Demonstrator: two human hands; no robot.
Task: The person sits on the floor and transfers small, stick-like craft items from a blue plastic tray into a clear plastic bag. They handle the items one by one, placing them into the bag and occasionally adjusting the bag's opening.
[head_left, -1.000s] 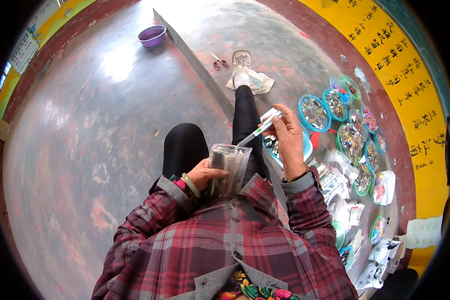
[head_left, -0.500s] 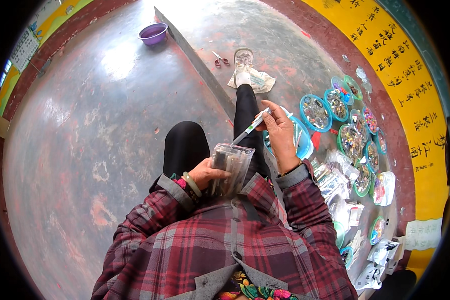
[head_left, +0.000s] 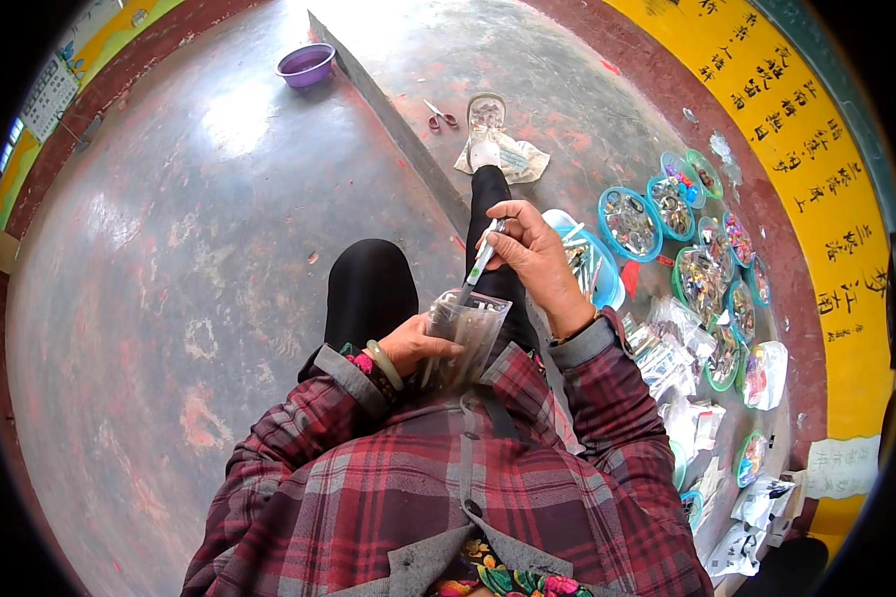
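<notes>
My left hand [head_left: 418, 345] is closed round a clear plastic bag [head_left: 484, 336] above my lap, its mouth facing up and away. Dark and pale slim things stand inside, too blurred to name. My right hand [head_left: 540, 257] pinches a slim white and grey pen [head_left: 481, 264] with a small green mark near its middle. The pen tilts steeply, and its grey lower end is in the mouth of the bag. Just beyond my right wrist, a light blue basket [head_left: 607, 274] holds several slim white pieces and is partly hidden by the hand.
Round baskets [head_left: 628, 255] of small parts crowd the floor on the right, with plastic packets [head_left: 662, 363] nearer me. Scissors [head_left: 438, 117] lie beside my shoe [head_left: 486, 114], which rests by a pale cloth [head_left: 526, 164]. A purple basin [head_left: 306, 66] stands far left, past a dark floor strip [head_left: 398, 134].
My right hand has moved left and slightly down, bringing the pen steeper and lower into the bag's mouth. The left hand and bag have stayed nearly in place.
</notes>
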